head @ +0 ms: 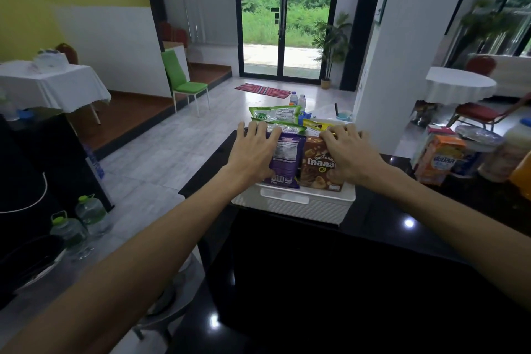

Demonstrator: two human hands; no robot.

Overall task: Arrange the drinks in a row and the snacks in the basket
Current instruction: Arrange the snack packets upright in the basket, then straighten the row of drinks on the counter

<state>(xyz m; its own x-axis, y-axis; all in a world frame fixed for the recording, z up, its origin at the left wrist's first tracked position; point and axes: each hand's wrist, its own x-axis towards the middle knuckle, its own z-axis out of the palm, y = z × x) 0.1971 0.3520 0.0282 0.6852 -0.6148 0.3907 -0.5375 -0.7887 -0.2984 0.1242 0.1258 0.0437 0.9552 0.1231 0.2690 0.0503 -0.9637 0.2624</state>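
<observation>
Your left hand (253,151) grips the purple packet (287,162), your right hand (352,149) the brown packet (317,169), both in the basket (293,202); drinks (442,159) at the countertop's (382,218) right edge seem unsorted.

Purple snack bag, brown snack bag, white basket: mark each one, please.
Purple snack bag (288,160), head view, on its white label panel.
Brown snack bag (316,171), head view, on its printed front.
White basket (321,207), head view, on its front wall.
</observation>
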